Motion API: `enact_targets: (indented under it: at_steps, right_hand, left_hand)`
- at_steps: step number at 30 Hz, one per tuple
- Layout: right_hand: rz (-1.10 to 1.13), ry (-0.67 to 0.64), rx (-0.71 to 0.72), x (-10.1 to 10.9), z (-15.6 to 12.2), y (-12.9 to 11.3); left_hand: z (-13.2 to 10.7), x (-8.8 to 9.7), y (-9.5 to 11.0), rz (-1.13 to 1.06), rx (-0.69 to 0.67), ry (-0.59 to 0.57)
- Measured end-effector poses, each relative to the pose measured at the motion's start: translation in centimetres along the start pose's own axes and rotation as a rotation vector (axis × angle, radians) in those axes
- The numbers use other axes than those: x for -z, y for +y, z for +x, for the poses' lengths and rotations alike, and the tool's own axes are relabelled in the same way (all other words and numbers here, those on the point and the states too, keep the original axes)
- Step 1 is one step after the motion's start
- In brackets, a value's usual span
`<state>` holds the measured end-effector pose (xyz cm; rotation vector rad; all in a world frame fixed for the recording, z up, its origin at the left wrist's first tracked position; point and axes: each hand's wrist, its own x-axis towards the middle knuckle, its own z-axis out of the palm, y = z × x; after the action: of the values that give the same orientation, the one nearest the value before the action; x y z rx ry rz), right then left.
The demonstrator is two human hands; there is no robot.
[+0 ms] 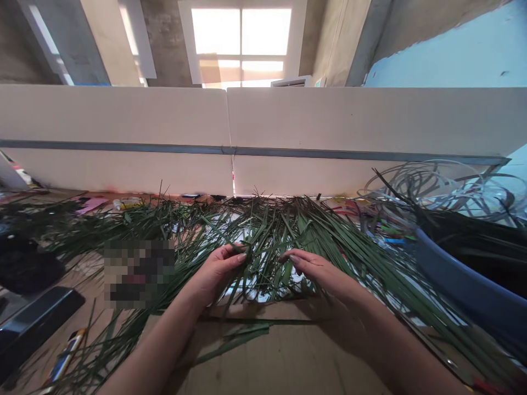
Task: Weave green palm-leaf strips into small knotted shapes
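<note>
My left hand [218, 269] is closed, with thumb and forefinger pinching a green leaf strip [247, 248] at the middle of the worktop. Across a small gap, my right hand [316, 269] has its fingers drawn together over the leaves; whatever lies between its fingertips is too small to make out. Under and around both hands spreads a loose heap of long, narrow green leaf strips [329, 233]. Closer to me lies a sheet of cardboard [296, 356], with a few cut leaf pieces [242, 336] on it.
A blue tub [461, 280] holding dark strips stands at right, before coiled pale straps [424, 175]. At left are a black box-like object [41, 323] and a slim blue-and-yellow item [66, 356]. A pale partition [123, 115] closes off the back.
</note>
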<state>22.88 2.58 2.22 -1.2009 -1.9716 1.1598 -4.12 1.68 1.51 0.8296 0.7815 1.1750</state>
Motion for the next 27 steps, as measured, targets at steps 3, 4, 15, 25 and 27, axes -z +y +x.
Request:
enact_targets:
  at_steps: [3,4,15,25,27]
  right_hand:
    - [0.032,0.002,-0.014,-0.25,0.24,0.29]
    - [0.045,0.009,-0.019,-0.32,0.32,0.36]
    - [0.162,0.070,-0.031,-0.54,0.74,0.80]
    - [0.116,0.086,-0.014,-0.34,0.83,0.83]
    - [0.122,0.082,-0.013,-0.33,0.92,0.96]
  left_hand:
    - [-0.08,0.00,-0.07,0.013,-0.005,-0.024]
    - [-0.08,0.03,-0.12,0.022,-0.008,-0.031]
    - [-0.12,0.22,-0.47,0.094,0.027,-0.075]
    - [-0.25,0.23,-0.46,0.105,0.039,-0.081]
    - [-0.26,0.14,-0.41,0.105,0.039,-0.086]
